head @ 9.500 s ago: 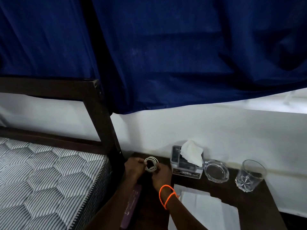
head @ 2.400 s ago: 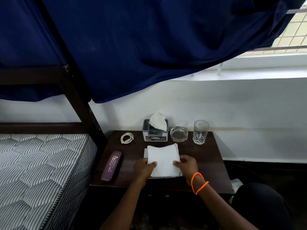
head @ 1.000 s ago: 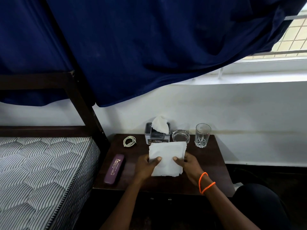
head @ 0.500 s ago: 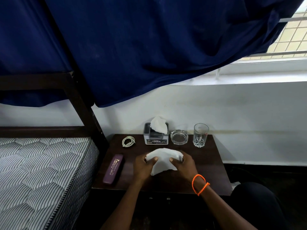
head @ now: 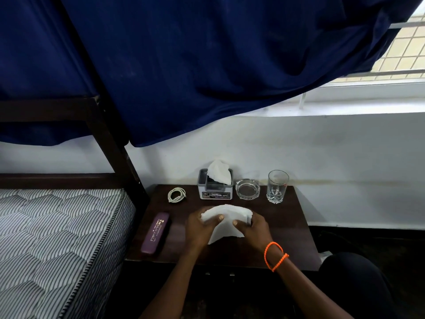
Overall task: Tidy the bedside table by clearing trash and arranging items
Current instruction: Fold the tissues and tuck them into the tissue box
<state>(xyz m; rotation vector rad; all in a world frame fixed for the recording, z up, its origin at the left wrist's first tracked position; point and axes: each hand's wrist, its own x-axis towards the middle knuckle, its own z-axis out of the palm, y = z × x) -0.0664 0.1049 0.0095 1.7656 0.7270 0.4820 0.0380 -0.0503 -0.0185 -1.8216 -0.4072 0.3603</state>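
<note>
Both hands are holding a stack of white paper napkins point(head: 226, 221) above the middle of the dark wooden counter point(head: 287, 226). The left hand point(head: 199, 229) is gripping the stack's left end, its thumb lying across the top; the right hand point(head: 254, 229) is gripping the right end, fingers curling around the edge. The stack is bending into an arch between them, its long axis running left to right, its near edge drooping toward the counter's front.

Along the counter's back edge, against the white wall, a row is standing: a coiled white cable point(head: 176, 195) at the left, then a grey tissue box point(head: 215, 192) with a tissue poking up, a glass ashtray point(head: 247, 189) just beside it, and a drinking glass point(head: 277, 187) at the right. A purple glasses case point(head: 156, 232) is lying near the left edge, its long axis running front to back, close to the striped mattress point(head: 57, 238). Bare counter is showing to the right of the hands, out to the right edge, and in a strip between the napkins and the back row. An orange beaded bracelet point(head: 274, 256) is circling the right wrist. A dark blue curtain point(head: 207, 65) is hanging overhead.
</note>
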